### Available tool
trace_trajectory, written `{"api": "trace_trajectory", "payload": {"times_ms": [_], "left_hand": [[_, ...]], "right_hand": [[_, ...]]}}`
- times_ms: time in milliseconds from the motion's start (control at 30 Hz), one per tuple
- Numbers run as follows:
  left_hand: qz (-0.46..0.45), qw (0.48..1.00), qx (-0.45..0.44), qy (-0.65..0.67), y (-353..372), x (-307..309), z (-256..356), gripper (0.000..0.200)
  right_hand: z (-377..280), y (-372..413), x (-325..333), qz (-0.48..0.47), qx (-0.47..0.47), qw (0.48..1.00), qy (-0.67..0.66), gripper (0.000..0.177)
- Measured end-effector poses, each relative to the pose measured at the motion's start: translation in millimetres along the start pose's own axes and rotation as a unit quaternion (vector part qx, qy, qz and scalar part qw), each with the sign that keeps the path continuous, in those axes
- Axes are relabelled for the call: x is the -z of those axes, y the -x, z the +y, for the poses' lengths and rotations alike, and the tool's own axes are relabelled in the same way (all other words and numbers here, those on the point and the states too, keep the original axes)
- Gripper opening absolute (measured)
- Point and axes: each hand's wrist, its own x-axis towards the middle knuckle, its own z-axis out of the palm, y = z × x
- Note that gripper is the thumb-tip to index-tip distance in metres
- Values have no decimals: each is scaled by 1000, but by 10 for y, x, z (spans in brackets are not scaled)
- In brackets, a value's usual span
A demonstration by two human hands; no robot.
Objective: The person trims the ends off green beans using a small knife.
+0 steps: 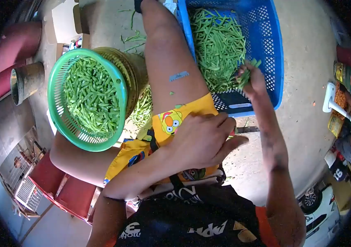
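1. The blue crate (272, 45), heaped with long green beans (216, 41), sits at one o'clock.
2. The green basket (51, 96) of cut pieces sits at nine o'clock.
3. The left hand (202, 142) rests on the thigh at centre, fingers loosely curled; whether it holds anything cannot be told.
4. The right hand (253, 81), at two o'clock inside the crate, pinches a bean bunch (244, 75).

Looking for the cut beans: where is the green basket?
In the head view, the green basket sits on the left, against the person's leg, opposite the blue crate on the right.

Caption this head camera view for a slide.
Right hand grips green beans over blue crate; left hand rests on the lap.
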Motion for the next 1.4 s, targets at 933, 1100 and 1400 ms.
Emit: {"api": "trace_trajectory", "payload": {"times_ms": [933, 1100, 1400], "left_hand": [[115, 976, 101, 156, -56, 247, -125, 27], [44, 993, 82, 75, -63, 202, -18, 32], [63, 993, 25, 100, -1, 25, -7, 36]], "right_hand": [[-179, 1233, -376, -47, 218, 922, 316, 19], [8, 1813, -545, -186, 277, 893, 303, 28], [204, 1906, -448, -77, 181, 974, 112, 15]]}}
